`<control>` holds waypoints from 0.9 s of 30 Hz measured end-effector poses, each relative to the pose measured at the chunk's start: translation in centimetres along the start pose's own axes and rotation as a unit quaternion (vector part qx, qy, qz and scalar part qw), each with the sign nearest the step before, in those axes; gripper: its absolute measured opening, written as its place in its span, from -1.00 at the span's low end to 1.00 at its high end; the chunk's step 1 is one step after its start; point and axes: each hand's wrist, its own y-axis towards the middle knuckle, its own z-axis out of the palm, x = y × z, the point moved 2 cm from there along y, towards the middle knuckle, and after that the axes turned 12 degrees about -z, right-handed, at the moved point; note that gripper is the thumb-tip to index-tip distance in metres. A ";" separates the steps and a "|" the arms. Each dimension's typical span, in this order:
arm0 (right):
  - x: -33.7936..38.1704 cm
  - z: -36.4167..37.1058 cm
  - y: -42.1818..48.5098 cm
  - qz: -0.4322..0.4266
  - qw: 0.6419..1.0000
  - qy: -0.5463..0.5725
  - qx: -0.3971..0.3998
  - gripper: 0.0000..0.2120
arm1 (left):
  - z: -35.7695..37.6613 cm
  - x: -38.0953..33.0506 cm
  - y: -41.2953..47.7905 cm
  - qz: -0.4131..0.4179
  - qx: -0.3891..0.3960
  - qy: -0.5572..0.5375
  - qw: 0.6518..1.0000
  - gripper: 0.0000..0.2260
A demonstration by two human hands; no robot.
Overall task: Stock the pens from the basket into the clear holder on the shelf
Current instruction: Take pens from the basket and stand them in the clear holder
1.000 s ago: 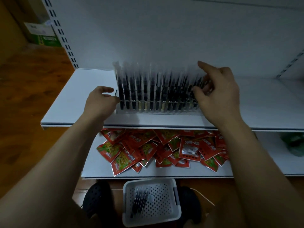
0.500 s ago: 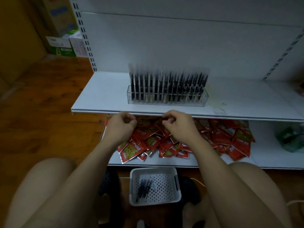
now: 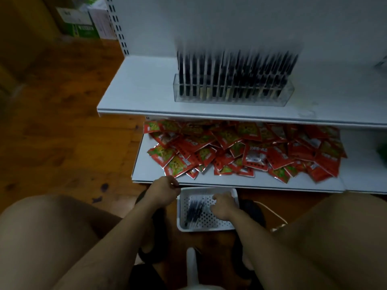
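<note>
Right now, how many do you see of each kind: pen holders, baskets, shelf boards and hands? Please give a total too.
clear holder: 1
white basket: 1
shelf boards: 2, upper shelf board and lower shelf board
hands: 2, left hand and right hand
Total: 6

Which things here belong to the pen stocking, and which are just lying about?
Job: white basket, pens in it, clear holder on the upper shelf, right hand over the basket.
Lying about: red packets on the lower shelf, cardboard boxes.
</note>
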 end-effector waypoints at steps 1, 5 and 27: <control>-0.5 0.8 0.5 0.018 0.999 -0.003 0.030 -0.49 | 0.4 0.0 0.6 -0.001 0.008 0.003 1.000 -0.81; -1.4 3.5 3.3 0.045 0.994 0.019 0.099 -0.52 | 2.5 0.4 3.4 -0.030 0.039 -0.009 0.999 -0.75; -2.6 12.0 13.9 0.220 0.952 0.210 0.022 -0.61 | 12.9 7.8 11.1 -0.281 0.139 -0.241 0.919 -0.84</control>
